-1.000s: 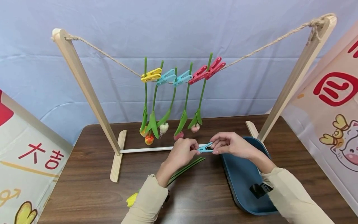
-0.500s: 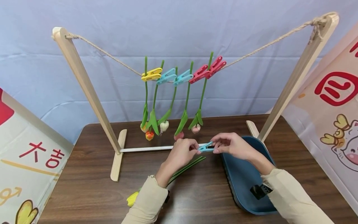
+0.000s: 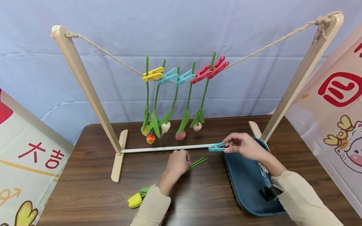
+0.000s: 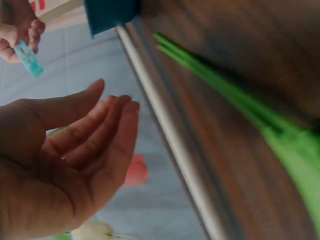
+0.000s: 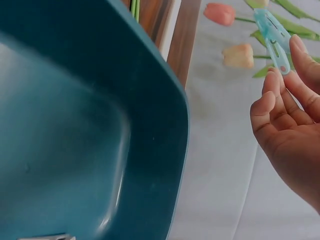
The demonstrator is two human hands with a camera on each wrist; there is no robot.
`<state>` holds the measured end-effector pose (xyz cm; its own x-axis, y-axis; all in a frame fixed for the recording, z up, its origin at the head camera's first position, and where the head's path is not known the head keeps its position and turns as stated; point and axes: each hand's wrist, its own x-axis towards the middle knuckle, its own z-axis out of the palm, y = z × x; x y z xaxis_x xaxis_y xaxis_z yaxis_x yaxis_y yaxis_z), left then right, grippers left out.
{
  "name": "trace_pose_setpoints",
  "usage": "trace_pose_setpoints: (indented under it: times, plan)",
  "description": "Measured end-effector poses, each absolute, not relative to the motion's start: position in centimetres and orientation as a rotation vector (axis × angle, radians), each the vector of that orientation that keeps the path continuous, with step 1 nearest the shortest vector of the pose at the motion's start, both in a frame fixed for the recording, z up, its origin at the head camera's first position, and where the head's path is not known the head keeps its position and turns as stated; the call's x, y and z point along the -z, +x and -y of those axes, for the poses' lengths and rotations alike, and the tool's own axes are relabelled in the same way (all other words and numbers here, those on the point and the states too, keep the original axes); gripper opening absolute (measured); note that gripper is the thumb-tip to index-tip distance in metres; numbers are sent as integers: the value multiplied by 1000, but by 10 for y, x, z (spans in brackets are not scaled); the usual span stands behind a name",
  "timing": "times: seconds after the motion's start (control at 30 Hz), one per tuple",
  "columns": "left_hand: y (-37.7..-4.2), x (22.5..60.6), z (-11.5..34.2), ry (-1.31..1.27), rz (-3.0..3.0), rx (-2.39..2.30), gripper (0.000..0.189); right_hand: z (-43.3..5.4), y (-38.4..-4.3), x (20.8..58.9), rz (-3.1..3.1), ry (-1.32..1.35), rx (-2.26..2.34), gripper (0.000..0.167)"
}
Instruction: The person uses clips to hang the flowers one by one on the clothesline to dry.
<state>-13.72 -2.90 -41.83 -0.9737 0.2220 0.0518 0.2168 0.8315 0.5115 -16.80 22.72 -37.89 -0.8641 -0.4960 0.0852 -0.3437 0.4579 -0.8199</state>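
My right hand (image 3: 244, 147) pinches a light blue clothespin (image 3: 216, 147) by its handle ends, beside the blue tray's far left corner. In the right wrist view the clothespin (image 5: 272, 41) sits between thumb and fingertips. My left hand (image 3: 177, 163) is over the green stems (image 3: 198, 163) of tulips lying on the table. Its fingers are loosely bent with nothing between them in the left wrist view, thumb apart from the fingertips (image 4: 131, 107). A yellow tulip head (image 3: 135, 200) shows left of my left sleeve; part of the stems is hidden under the hand and forearm.
A wooden frame (image 3: 87, 89) carries a sagging rope (image 3: 107, 54) where several tulips hang head down from yellow, blue and red clothespins (image 3: 153, 74). A white rod (image 3: 152, 150) joins the frame's feet. The blue tray (image 3: 240, 179) at right contains white clothespins (image 3: 263, 169).
My left hand has let go of the blue clothespin and moved down and left towards the stems. The right hand has shifted right with the clothespin.
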Motion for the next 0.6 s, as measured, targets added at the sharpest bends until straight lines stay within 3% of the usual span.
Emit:
trace_pose_setpoints:
  times: [0.6]
  plan:
    - [-117,454,39,91,-3052,-549,20,-259,-165,390,-2580,-708,1373,13]
